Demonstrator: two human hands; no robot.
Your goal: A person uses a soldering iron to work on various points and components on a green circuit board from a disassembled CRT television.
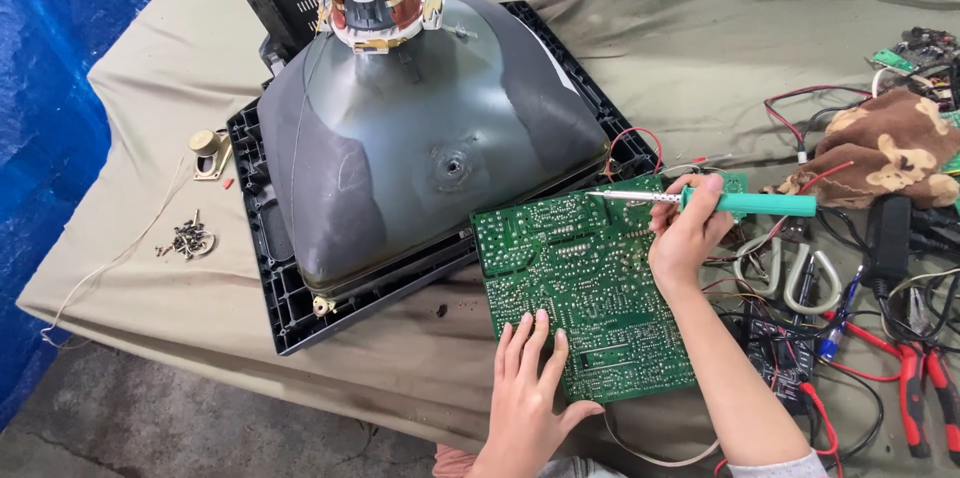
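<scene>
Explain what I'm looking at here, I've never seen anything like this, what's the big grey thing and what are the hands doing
There is no machine working here: one camera on a person's head looks down at their own two bare hands. The big grey thing is an old picture tube, lying face down in a black plastic frame on a cloth-covered table. Leaning against it is a green circuit board. The left hand rests flat on the board's near edge. The right hand holds a green-handled soldering iron like a pen, its metal tip at the board's top edge. To the right lie tangled wires, red-handled pliers and a brown patterned cloth; to the left, a little pile of screws.
</scene>
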